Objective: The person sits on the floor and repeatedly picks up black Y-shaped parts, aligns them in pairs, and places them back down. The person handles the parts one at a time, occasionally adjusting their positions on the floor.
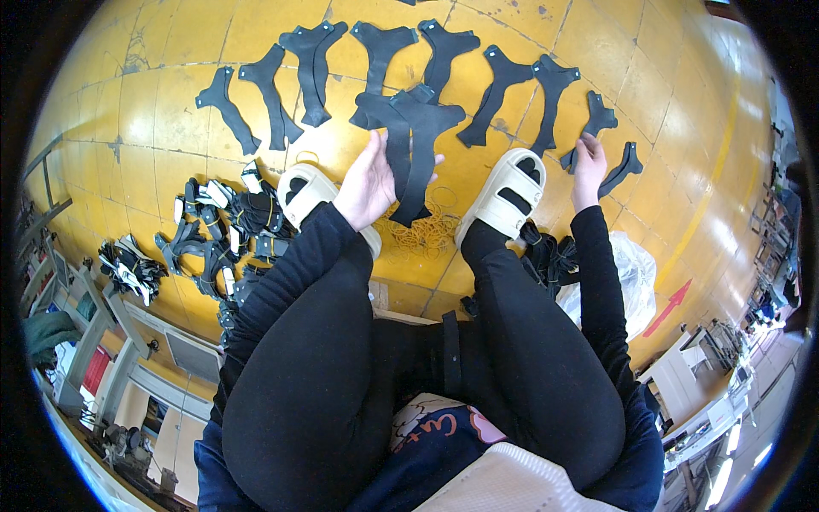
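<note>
My left hand (368, 181) is closed round a few dark grey, T-headed flat strips (420, 154), which hang between my feet. Its thumb lies at their left edge and fingertips show at the right. Over to the right, my right hand (589, 166) has its fingers closed on a similar dark strip (601, 109) on the floor; the hand hides part of that strip. More such pieces lie in an arc ahead, among them a strip (556, 94) left of my right hand and a smaller one (625, 166) beside it.
Yellow rubber bands (422, 235) lie heaped on the yellow floor between my cream sandals (505, 192). Bundled black pieces (256, 213) with white parts are piled at left, near a grey metal frame (111, 311). A clear plastic bag (630, 286) sits by my right forearm.
</note>
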The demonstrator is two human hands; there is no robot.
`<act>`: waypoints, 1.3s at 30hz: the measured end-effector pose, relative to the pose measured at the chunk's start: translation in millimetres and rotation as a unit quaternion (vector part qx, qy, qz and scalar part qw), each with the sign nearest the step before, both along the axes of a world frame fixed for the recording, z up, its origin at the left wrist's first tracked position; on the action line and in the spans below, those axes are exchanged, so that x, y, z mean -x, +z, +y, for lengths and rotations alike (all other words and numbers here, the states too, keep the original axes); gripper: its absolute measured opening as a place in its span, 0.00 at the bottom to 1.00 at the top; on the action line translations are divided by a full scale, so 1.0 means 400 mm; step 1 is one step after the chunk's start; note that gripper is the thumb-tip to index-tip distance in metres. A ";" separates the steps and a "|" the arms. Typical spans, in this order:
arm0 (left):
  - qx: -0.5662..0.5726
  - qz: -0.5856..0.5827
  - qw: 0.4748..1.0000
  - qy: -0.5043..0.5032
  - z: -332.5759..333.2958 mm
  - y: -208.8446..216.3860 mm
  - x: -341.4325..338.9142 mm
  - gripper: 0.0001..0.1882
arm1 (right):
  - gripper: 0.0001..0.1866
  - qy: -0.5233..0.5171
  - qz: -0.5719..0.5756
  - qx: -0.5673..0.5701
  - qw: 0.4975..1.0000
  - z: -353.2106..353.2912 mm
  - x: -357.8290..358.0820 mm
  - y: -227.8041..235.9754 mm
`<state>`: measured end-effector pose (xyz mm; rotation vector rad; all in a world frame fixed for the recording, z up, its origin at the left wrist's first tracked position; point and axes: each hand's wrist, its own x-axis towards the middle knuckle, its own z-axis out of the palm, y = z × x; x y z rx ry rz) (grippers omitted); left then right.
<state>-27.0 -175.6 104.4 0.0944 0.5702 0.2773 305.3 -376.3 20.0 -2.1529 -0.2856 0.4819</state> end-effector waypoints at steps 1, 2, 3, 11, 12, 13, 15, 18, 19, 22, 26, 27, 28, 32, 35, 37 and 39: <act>0.010 -0.013 1.000 0.007 0.004 0.006 0.002 0.30 | 0.13 0.026 0.055 -0.015 0.998 0.031 0.035 0.029; 0.021 -0.027 0.999 0.013 0.005 0.008 0.003 0.32 | 0.13 0.052 0.108 -0.029 0.992 0.061 0.073 0.061; 0.038 -0.042 0.998 0.021 0.006 0.011 0.006 0.33 | 0.12 0.078 0.161 -0.044 0.983 0.092 0.113 0.090; -0.012 -0.019 0.995 -0.098 -0.009 0.000 0.001 0.29 | 0.13 0.356 0.383 -0.065 0.850 0.244 0.345 0.225; -0.033 0.005 0.994 -0.109 -0.014 -0.001 0.015 0.26 | 0.13 0.332 0.411 -0.087 0.845 0.260 0.377 0.233; -0.040 0.033 0.990 -0.133 -0.017 0.007 0.015 0.25 | 0.13 0.304 0.434 -0.106 0.842 0.269 0.397 0.239; -0.081 0.065 0.984 -0.148 -0.022 0.034 -0.001 0.24 | 0.12 0.331 0.300 -0.156 0.881 0.271 0.415 0.212; -0.137 0.079 0.974 -0.161 -0.031 0.006 0.005 0.20 | 0.11 0.301 0.360 -0.102 0.878 0.262 0.428 0.239; -0.140 0.068 0.974 -0.164 -0.036 0.001 0.002 0.20 | 0.11 0.271 0.394 -0.116 0.871 0.265 0.434 0.258; -0.121 0.013 0.977 -0.174 -0.050 -0.013 -0.005 0.15 | 0.16 0.279 0.481 -0.113 0.823 0.250 0.445 0.233; -0.205 0.069 0.897 -0.385 -0.044 0.043 -0.011 0.14 | 0.20 0.337 0.461 -0.070 0.817 0.251 0.419 0.342; -0.241 0.061 0.861 -0.443 -0.039 0.047 -0.011 0.17 | 0.20 0.347 0.436 -0.060 0.828 0.251 0.407 0.363; -0.339 0.069 0.807 -0.479 -0.032 0.061 -0.005 0.19 | 0.19 0.280 0.435 -0.184 0.836 0.256 0.414 0.346; -0.441 0.059 0.699 -0.560 -0.051 0.105 -0.019 0.20 | 0.15 0.023 0.389 -0.382 0.838 0.109 0.330 0.372; -0.458 0.082 0.630 -0.622 0.008 0.149 -0.015 0.20 | 0.12 -0.092 0.391 -0.427 0.810 -0.052 0.307 0.421; -0.471 0.105 0.597 -0.640 0.049 0.162 -0.025 0.19 | 0.10 -0.144 0.432 -0.390 0.801 -0.210 0.303 0.415; -0.504 0.142 0.542 -0.657 0.089 0.220 -0.059 0.20 | 0.09 -0.197 0.391 -0.345 0.830 -0.369 0.316 0.401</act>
